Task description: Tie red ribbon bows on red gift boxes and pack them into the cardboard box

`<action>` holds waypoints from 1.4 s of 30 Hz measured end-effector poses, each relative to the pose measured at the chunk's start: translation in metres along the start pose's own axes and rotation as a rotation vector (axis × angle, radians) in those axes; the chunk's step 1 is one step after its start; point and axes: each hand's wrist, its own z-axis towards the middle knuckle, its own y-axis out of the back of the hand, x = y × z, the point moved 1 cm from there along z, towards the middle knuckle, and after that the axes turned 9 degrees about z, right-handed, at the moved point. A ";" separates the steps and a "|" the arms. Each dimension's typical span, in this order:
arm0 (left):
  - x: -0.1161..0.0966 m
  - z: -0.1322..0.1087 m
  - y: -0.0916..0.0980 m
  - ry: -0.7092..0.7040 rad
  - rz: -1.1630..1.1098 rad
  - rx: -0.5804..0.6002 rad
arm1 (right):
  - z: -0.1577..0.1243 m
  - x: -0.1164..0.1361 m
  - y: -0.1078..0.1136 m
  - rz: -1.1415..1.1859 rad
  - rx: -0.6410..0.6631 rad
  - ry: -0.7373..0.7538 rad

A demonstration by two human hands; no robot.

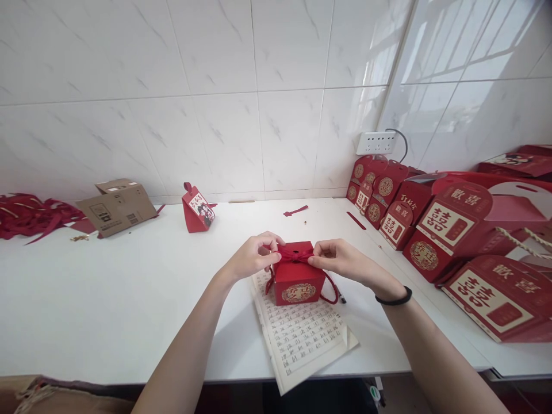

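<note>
In the head view a small red gift box (297, 282) with a gold round emblem on its front stands on an open notebook (297, 339) of handwritten pages. A red ribbon (296, 254) is tied in a bow across its top. My left hand (261, 253) pinches the bow's left loop between thumb and fingers. Opposite it, my right hand (334, 257) pinches the right loop. A red rope handle (331, 290) hangs at the box's right side. The dark tip of a pen (342, 298) shows beside the box.
Several red gift boxes (452, 224) crowd the right side of the white table (129, 310). A triangular red box (198, 210) stands toward the wall. To the left are a brown cardboard box (123, 210) and a heap of red ribbons (34, 215). Ribbon scraps (295, 211) lie behind my hands.
</note>
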 end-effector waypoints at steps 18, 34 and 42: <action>0.010 0.004 -0.002 -0.148 0.172 -0.121 | 0.001 0.004 -0.001 -0.004 -0.048 0.113; 0.015 0.007 0.003 -0.037 -0.019 0.059 | 0.000 0.004 0.005 0.022 -0.018 0.051; 0.019 0.006 0.008 -0.049 -0.029 0.106 | 0.002 -0.005 0.013 0.235 0.127 -0.094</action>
